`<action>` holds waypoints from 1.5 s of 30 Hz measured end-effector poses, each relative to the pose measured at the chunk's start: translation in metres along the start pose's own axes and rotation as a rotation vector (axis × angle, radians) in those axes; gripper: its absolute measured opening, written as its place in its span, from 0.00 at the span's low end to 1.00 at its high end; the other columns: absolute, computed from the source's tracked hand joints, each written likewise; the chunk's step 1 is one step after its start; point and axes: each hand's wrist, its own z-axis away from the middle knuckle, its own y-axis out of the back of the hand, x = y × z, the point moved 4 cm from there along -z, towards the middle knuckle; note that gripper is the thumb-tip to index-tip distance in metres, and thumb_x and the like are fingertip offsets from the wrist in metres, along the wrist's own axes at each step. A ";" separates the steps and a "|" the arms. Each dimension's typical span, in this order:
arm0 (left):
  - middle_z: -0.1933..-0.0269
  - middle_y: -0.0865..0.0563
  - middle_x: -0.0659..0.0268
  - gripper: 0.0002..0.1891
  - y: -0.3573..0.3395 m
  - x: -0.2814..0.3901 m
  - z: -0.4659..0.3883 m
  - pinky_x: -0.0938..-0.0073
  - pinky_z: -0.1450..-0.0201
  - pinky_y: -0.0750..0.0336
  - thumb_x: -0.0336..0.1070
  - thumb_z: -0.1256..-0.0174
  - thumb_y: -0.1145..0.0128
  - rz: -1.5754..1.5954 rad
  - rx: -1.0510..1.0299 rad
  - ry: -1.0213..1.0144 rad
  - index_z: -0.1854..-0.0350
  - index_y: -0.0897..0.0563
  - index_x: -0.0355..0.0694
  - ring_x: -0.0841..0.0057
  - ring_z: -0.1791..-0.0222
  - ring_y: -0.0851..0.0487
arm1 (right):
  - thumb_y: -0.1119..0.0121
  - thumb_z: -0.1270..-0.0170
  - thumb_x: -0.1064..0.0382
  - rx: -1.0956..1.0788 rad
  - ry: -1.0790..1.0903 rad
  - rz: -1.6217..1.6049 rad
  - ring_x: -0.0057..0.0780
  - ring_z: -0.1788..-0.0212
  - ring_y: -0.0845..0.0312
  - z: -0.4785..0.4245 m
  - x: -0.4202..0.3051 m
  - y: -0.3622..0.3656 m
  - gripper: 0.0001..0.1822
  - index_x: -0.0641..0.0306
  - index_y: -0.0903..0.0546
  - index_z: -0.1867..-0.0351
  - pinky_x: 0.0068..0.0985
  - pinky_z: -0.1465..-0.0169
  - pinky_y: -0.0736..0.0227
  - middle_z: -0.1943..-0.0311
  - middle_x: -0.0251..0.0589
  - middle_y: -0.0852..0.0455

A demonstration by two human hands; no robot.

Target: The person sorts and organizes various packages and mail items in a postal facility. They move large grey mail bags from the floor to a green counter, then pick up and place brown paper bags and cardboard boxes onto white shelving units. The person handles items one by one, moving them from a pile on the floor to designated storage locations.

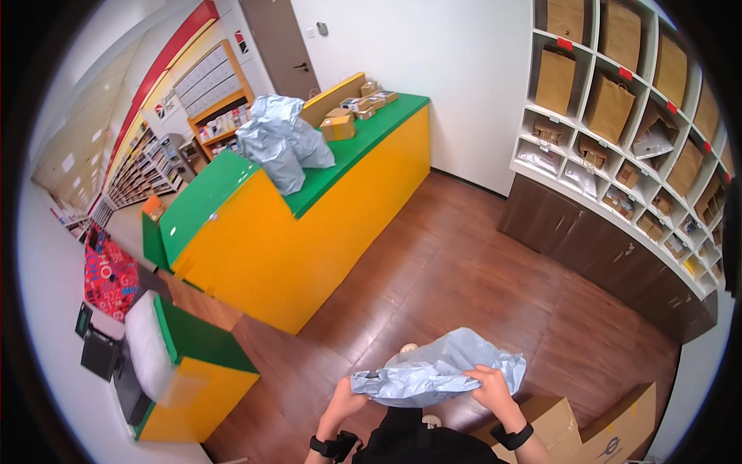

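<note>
A crumpled light grey-blue plastic bag [432,371] is stretched between my two hands in front of my body. My left hand [352,399] grips its left end, near a small dark spot at the edge. At the upper right part of the bag, my right hand [488,387] pinches the rim. Both wrists carry black bands. Whatever the bag may hold is hidden. Further ahead, more grey plastic bags [284,142] stand bunched on the green-topped counter [348,168], beside several small cardboard boxes [338,126].
Open cardboard boxes [620,426] stand on the floor at my right. White pigeonhole shelves [585,156] with paper bags and parcels rise above dark cabinets [585,243]. A small yellow-and-green counter [203,400] with a monitor [99,354] is at left. The floor [429,278] is wooden.
</note>
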 end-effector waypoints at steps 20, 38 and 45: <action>0.75 0.24 0.60 0.11 0.131 0.065 -0.380 0.79 0.68 0.30 0.25 0.61 0.43 -0.062 0.021 -0.288 0.71 0.26 0.32 0.71 0.74 0.23 | 0.53 0.66 0.75 -0.095 0.027 -0.093 0.46 0.70 0.26 -0.383 0.003 0.030 0.20 0.65 0.21 0.66 0.30 0.69 0.31 0.74 0.48 0.22; 0.64 0.21 0.63 0.11 0.185 0.062 -0.712 0.81 0.61 0.31 0.21 0.51 0.46 0.210 0.545 -0.052 0.63 0.25 0.28 0.81 0.65 0.25 | 0.50 0.72 0.74 -0.080 0.302 0.020 0.38 0.76 0.25 -0.764 0.088 0.074 0.24 0.63 0.21 0.64 0.28 0.75 0.30 0.72 0.42 0.19; 0.70 0.20 0.68 0.08 0.223 0.097 -0.818 0.86 0.67 0.32 0.21 0.53 0.44 0.195 0.849 -0.256 0.68 0.23 0.28 0.86 0.71 0.26 | 0.49 0.72 0.74 -0.074 0.417 0.228 0.35 0.83 0.31 -0.910 0.079 0.078 0.23 0.61 0.21 0.66 0.26 0.81 0.38 0.83 0.37 0.26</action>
